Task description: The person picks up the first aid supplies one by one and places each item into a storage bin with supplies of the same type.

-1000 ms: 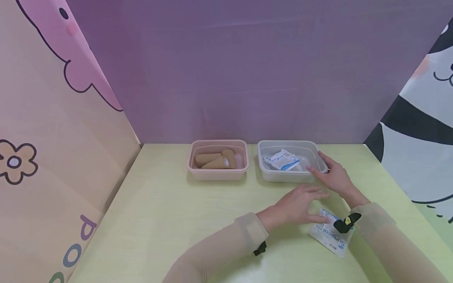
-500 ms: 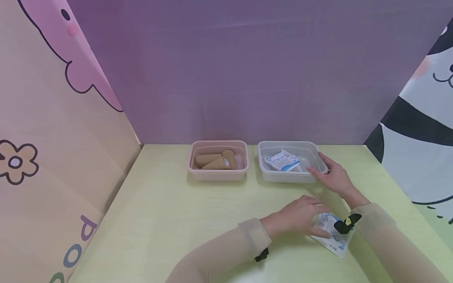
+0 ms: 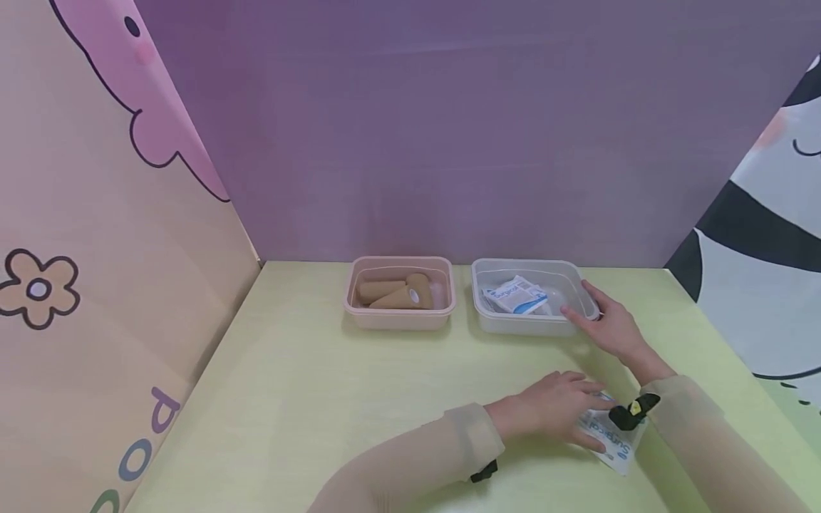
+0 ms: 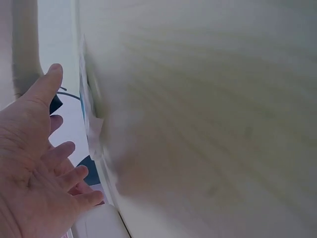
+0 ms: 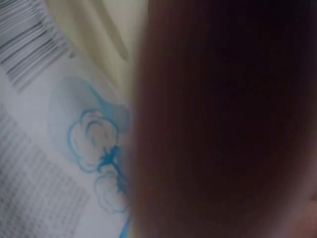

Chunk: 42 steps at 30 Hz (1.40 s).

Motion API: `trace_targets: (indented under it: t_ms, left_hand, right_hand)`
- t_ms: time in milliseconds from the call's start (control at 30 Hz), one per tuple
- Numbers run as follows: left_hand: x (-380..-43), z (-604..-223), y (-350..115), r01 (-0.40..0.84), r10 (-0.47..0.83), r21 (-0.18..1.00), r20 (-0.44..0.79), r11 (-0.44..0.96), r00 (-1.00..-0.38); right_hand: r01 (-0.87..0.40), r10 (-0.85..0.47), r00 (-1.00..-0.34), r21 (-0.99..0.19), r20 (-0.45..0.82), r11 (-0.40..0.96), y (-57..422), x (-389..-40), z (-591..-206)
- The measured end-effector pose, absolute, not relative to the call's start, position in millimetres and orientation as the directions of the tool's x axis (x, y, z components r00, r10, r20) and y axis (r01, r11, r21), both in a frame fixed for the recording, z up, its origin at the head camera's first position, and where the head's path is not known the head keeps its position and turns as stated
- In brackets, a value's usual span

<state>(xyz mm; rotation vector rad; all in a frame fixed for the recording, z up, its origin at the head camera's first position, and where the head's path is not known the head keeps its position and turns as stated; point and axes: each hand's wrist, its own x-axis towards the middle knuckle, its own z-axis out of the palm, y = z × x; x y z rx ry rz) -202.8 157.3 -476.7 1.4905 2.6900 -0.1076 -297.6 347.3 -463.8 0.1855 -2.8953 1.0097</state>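
My right hand [image 3: 618,331] grips the near right corner of a whitish plastic box [image 3: 526,326], thumb over the rim and fingers along the outer side. Inside lie white-and-blue packets [image 3: 518,293] printed "Surgical". My left hand [image 3: 551,406] is over another such packet [image 3: 612,443] on the table, thumb and fingers spread. From the left wrist, the fingers [image 4: 64,148] show apart and slightly bent, beside the packet [image 4: 89,114], which is seen edge-on. A blurred dark shape covers much of the right wrist view, next to a packet [image 5: 34,139] with a cotton-boll drawing and a barcode.
Left of the whitish box stands a pinkish plastic box [image 3: 399,322] holding several tan rolls [image 3: 391,296]. Both are at the back of the pale yellow table [image 3: 308,399], before a purple panel [image 3: 410,128]. Printed panels [image 3: 128,249] rise at both sides.
My left hand has come down and toward me, slightly right, over the loose packet, now covering more of it. The right hand keeps its grip on the box. The head view has shifted slightly.
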Motion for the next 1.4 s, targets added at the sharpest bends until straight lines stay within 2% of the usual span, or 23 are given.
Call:
trace_targets:
  t_ms: [333, 667, 967, 1133, 1400]
  left_hand:
    - [-199, -485, 163, 0.823, 0.809, -0.019, -0.169, 0.568, -0.562]
    - [-202, -482, 160, 0.852, 0.843, -0.089, -0.127, 0.516, -0.523]
    - [-211, -476, 151, 0.822, 0.807, -0.040, -0.169, 0.569, -0.566]
    - [-213, -477, 148, 0.825, 0.811, 0.001, -0.184, 0.565, -0.555]
    - [-223, -477, 140, 0.832, 0.834, 0.091, -0.132, 0.548, -0.535]
  right_hand:
    - [-0.124, -0.081, -0.992, -0.615, 0.097, 0.778, 348, -295, -464]
    - [-0.119, -0.089, -0.993, -0.616, 0.079, 0.779, 347, -298, -460]
    - [-0.099, -0.073, -0.995, -0.612, 0.068, 0.784, 350, -299, -462]
    - [-0.092, -0.068, -0.996, -0.612, 0.063, 0.786, 351, -299, -465]
    - [-0.102, -0.070, -0.995, -0.607, 0.075, 0.788, 349, -301, -465]
